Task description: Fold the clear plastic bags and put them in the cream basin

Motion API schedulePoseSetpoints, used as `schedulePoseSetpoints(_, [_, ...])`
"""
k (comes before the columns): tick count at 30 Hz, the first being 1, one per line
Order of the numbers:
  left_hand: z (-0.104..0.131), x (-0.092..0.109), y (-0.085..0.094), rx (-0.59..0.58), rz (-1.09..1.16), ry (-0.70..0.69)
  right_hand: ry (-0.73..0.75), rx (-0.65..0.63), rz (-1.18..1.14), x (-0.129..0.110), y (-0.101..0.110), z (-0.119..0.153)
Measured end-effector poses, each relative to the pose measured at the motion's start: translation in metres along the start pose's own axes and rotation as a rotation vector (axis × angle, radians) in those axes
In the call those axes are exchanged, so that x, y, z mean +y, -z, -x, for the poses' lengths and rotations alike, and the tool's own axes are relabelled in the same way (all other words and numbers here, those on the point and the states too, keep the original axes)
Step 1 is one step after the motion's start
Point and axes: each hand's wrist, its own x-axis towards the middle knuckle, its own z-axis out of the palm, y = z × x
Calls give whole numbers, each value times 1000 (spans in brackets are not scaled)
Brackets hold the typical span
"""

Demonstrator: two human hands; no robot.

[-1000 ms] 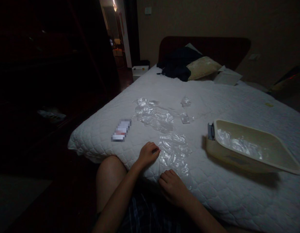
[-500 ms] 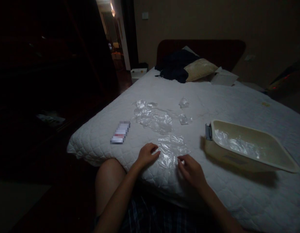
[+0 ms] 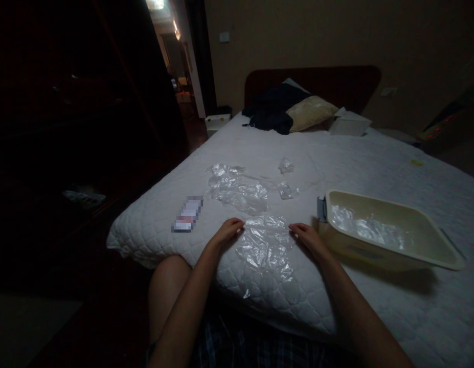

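A clear plastic bag [image 3: 265,245] lies spread over the near edge of the bed, its creased film shining. My left hand [image 3: 229,231] is at its upper left corner, thumb and fingers pinched together on the film. At the opposite upper corner my right hand [image 3: 306,236] pinches the film in the same way, though the fingertips are small and dim. Just beyond the bag lies a larger crumpled piece of clear plastic [image 3: 240,191]. Two small crumpled plastic pieces, one farther [image 3: 286,165] and one nearer [image 3: 287,190], rest to its right.
To the right, a cream plastic tub [image 3: 424,230] holds more clear plastic [image 3: 369,227]. A blurred-out flat object [image 3: 187,214] lies on the quilted white bed [image 3: 144,220] at left. Dark cloth [image 3: 273,110], a beige pillow [image 3: 312,112] and a white box [image 3: 351,124] are near the headboard.
Both hands have moved farther up the bed and apart, to the bag's upper corners. The bag is spread wider and reaches lower over the bed's edge. The view has shifted slightly.
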Motion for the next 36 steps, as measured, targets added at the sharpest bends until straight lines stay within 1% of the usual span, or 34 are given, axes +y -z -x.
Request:
schedulePoseSetpoints(1, [-3, 1, 1, -60, 68, 44, -35, -33, -24, -2, 0, 0])
schedulePoseSetpoints(3, [-8, 3, 1, -159, 129, 117, -93, -89, -64, -6, 1, 1])
schedulePoseSetpoints(5, [-11, 4, 0, -205, 145, 147, -120, -134, -92, -8, 2, 2])
schedulePoseSetpoints(9, [-15, 2, -3, -224, 199, 114, -61, -182, -125, -2, 2, -1])
schedulePoseSetpoints(14, [-11, 0, -3, -219, 197, 87, 122, -95, -65, 4, -7, -10])
schedulePoseSetpoints(17, [-7, 1, -3, -198, 211, 71, 187, -58, -50, 6, -10, -12])
schedulePoseSetpoints(19, [-5, 1, -3, -176, 202, 56, 184, -40, -63, 8, -8, -11])
schedulePoseSetpoints(22, [-4, -1, -4, -151, 177, 29, 140, -26, -70, 13, -5, -8])
schedulePoseSetpoints(26, [-3, -3, -3, -132, 185, 35, 68, -58, -22, 12, -5, -8])
schedulePoseSetpoints(29, [-3, -3, -2, -141, 205, 50, 37, -93, 20, 9, -7, -9])
schedulePoseSetpoints(33, [-4, -4, -1, -167, 240, 30, 49, -149, 23, 6, -9, -7])
schedulePoseSetpoints(36, [-3, -4, 0, -175, 220, -1, 110, -140, 37, 6, -9, -2])
